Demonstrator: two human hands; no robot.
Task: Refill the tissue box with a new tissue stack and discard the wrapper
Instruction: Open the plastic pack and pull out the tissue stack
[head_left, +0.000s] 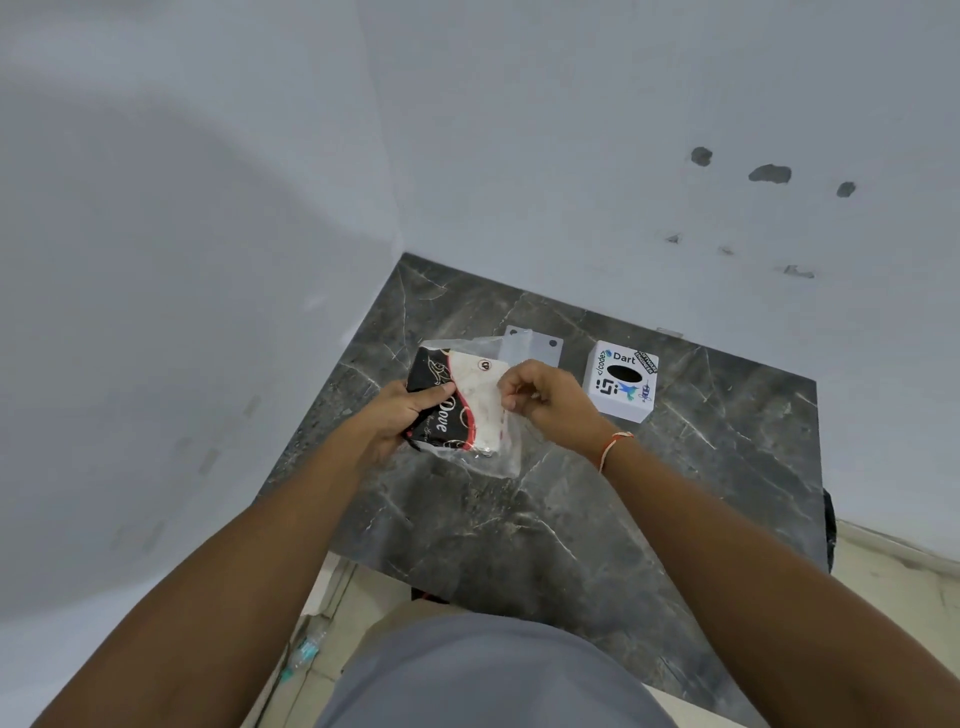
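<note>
Dove tissue pack (457, 410) is gripped at its black end by left hand (400, 415); clear wrapper edge (506, 447) is pinched by right hand (545, 400). White stickered tissue box (621, 382) is set on marble counter (571, 519), just right of right hand.

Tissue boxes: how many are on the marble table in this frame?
1. The white stickered tissue box stands on the marble table, just right of the right hand. None seems hidden.
</note>
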